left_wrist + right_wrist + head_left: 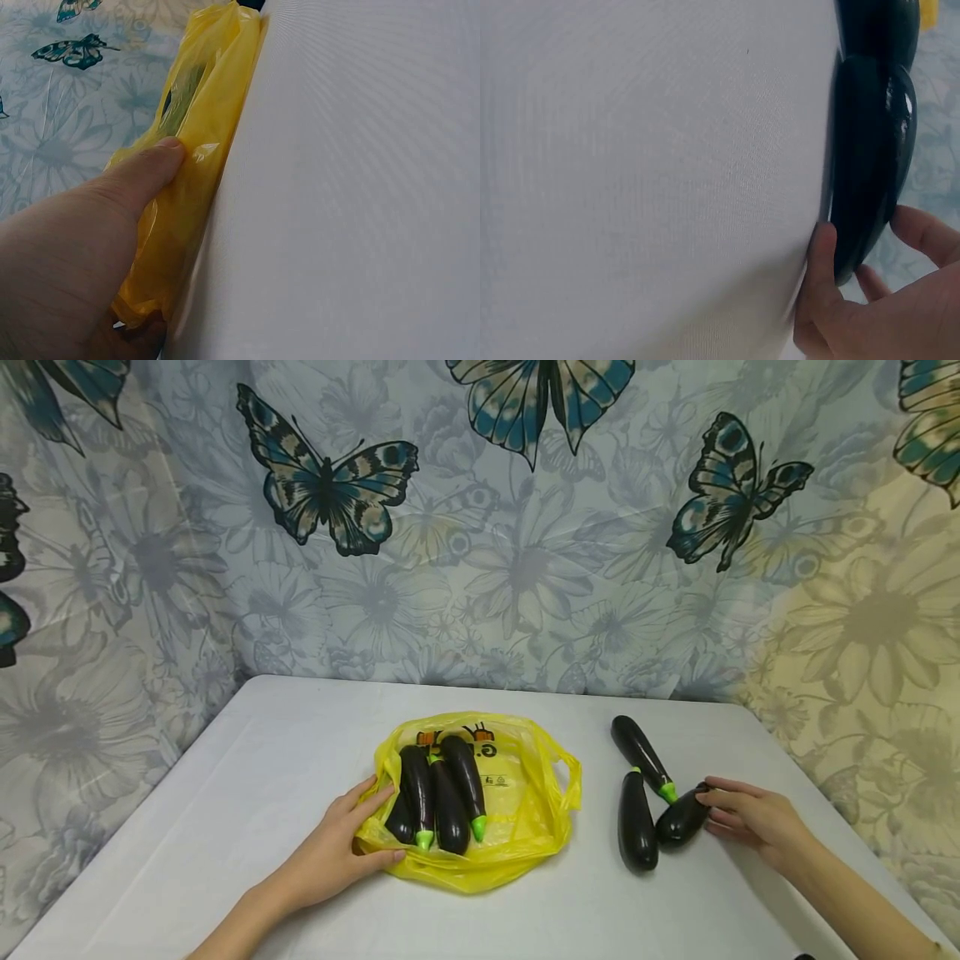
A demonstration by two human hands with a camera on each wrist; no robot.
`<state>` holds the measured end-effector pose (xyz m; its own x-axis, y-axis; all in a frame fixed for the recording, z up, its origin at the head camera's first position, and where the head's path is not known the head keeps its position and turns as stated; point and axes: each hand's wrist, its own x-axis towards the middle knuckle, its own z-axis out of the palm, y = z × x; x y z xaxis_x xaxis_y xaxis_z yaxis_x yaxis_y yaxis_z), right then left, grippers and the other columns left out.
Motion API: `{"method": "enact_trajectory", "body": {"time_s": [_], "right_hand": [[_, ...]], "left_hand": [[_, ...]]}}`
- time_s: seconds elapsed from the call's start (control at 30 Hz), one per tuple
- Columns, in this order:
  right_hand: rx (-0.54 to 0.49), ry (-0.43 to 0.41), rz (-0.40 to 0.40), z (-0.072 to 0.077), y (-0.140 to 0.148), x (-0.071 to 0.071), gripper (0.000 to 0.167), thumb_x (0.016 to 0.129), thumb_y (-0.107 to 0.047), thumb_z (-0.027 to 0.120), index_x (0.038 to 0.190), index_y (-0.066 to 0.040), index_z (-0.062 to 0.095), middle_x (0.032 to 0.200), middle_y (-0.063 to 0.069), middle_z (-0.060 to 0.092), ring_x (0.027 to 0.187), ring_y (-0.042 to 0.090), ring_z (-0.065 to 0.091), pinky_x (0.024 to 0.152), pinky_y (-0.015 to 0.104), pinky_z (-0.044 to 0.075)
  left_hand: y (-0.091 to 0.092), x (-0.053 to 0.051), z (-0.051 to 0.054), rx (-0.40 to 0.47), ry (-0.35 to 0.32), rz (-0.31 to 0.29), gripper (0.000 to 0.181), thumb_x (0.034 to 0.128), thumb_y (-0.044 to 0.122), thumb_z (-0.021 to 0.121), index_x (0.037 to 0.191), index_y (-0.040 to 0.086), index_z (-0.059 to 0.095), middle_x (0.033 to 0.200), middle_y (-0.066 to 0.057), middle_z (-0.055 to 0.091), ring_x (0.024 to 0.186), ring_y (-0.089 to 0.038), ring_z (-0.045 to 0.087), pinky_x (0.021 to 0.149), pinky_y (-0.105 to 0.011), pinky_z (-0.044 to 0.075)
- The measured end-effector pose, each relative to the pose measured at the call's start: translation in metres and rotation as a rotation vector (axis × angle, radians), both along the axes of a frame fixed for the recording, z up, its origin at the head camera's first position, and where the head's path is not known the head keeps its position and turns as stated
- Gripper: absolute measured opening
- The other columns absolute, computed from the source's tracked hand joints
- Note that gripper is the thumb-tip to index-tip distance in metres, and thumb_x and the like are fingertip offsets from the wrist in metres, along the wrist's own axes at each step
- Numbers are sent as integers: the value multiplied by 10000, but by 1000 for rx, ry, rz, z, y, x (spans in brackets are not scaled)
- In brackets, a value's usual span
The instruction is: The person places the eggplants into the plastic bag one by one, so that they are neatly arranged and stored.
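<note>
A yellow plastic bag (525, 827) lies spread with its mouth open on the white table, several dark eggplants (452, 806) with green stem ends inside it. My left hand (333, 847) grips the bag's left side; the left wrist view shows the thumb on the yellow film (199, 165). To the right of the bag, my right hand (757, 818) holds the right end of an eggplant (682, 817) between thumb and fingers. That eggplant (870, 142) lies on the table in the right wrist view. Beside it are a second eggplant (637, 822) and a third (641, 752).
The white table (300, 743) meets a wall covering (525, 568) of flowers and butterflies at its back edge. The bag's loop handle (572, 781) points toward the loose eggplants. A small dark object (805, 957) just shows at the bottom edge.
</note>
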<state>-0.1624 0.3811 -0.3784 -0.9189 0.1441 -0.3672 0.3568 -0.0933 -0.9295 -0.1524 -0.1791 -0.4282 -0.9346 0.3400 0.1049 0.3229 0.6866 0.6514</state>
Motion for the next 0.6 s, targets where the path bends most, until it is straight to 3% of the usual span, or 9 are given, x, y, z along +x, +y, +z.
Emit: {"method": "enact_trajectory", "body": {"time_s": [0.4,0.6], "right_hand": [[30,49,48,-4,-2,-3,266,878,26,689,876,-221,788,938,-101,693,819,114,669,787,337,561],[57,77,40,-6,-6,-3,208,871,-47,749,873,-254,771,920,-108,703,835,85,662,781,307,559]], "left_hand": [[1,1,1,2,3,-3,933,767,707,680,1544,320,336,1611,-11,167,1431,-332,190,1036,-650,287],[1,1,2,4,5,-3,931,767,704,682,1542,316,343,1610,-11,171,1431,-335,192,1035,-652,286]]}}
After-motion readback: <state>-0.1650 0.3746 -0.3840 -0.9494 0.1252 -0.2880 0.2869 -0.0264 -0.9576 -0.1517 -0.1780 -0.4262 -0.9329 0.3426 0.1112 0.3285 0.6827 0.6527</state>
